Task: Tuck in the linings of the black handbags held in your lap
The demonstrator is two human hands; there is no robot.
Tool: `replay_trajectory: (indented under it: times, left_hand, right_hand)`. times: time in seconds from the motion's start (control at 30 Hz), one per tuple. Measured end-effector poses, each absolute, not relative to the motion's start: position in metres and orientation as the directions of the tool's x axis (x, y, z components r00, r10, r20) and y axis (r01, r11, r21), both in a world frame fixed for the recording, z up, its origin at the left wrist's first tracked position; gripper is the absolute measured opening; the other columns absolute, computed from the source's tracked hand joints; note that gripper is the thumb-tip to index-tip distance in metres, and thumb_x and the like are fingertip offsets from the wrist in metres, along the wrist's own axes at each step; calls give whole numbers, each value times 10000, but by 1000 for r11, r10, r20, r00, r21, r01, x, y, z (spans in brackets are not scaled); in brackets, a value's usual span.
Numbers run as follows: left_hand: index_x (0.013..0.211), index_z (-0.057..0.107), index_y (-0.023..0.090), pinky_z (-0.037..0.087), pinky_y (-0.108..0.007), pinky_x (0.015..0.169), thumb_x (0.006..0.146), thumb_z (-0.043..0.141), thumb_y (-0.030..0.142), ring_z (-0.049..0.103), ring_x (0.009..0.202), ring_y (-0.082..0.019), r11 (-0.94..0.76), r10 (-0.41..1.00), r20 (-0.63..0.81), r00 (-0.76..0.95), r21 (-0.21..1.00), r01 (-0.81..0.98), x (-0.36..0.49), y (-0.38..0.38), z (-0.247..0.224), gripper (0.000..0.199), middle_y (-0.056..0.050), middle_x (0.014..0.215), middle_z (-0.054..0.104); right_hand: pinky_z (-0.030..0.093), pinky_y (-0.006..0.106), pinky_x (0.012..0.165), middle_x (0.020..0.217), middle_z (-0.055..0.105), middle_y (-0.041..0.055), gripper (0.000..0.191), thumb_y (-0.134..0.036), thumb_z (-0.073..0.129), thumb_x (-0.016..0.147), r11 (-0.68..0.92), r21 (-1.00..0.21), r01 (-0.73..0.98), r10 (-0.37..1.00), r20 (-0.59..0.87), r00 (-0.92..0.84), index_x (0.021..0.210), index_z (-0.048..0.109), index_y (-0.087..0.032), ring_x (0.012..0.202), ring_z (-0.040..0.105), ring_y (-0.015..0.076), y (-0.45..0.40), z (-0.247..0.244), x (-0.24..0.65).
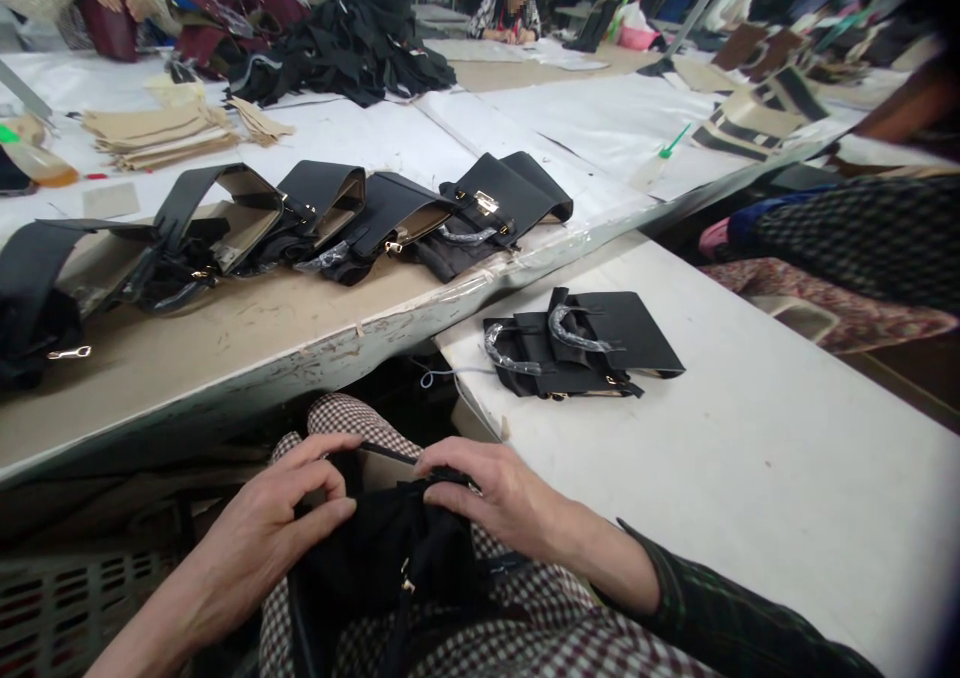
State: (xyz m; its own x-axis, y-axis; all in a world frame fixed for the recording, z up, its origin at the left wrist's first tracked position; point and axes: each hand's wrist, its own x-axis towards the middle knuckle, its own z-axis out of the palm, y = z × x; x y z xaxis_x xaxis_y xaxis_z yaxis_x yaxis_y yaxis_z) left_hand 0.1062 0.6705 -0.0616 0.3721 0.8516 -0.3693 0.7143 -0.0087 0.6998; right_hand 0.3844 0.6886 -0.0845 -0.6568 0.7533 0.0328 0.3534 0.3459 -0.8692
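A black handbag (390, 548) with a beige inside rests on my lap over the checked cloth. My left hand (300, 498) pinches its upper edge on the left, thumb and fingers closed on the material. On the other side, my right hand (487, 483) grips the rim in the same way, thumb in front. A small gold-coloured metal fitting (406, 576) hangs on the bag's front. The bag's lower part is dark and its outline is hard to make out.
Several black handbags (390, 213) stand in a row on the long table (315, 343). More black bag pieces with wrapped handles (600, 343) lie on the white side table (712, 488). Beige pieces (161, 128) and a black heap (352, 48) lie farther back. A plastic crate (82, 598) is at lower left.
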Motion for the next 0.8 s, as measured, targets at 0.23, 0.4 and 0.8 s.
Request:
replay_trajectory:
  times: [0.23, 0.4, 0.8]
  left_hand:
    - [703, 601, 205, 284, -577, 1139, 902, 531, 389, 343, 1418, -327, 52, 899, -347, 268, 691, 721, 106, 670, -74, 280, -48, 1592, 315]
    - [669, 583, 202, 374, -500, 1086, 881, 563, 336, 529, 1270, -300, 113, 894, -374, 246, 719, 685, 110, 682, -81, 251, -68, 1417, 557]
    - [665, 585, 204, 400, -361, 957, 863, 581, 313, 571, 1089, -235, 43, 922, -299, 248, 713, 700, 118, 680, -82, 226, -38, 1178, 616]
  right_hand:
    - [490, 240, 865, 1037, 695, 29, 155, -306, 614, 946, 328, -872, 364, 783, 35, -621, 1036, 686, -202, 956, 647, 148, 691, -93, 378]
    - [504, 246, 794, 971, 714, 31, 166, -329, 595, 956, 291, -862, 415, 839, 21, -544, 1000, 705, -213, 879, 662, 156, 682, -93, 371]
    - [508, 237, 766, 895, 743, -6, 105, -229, 673, 863, 20, -943, 333, 909, -121, -398, 935, 748, -221, 822, 679, 157, 685, -95, 369]
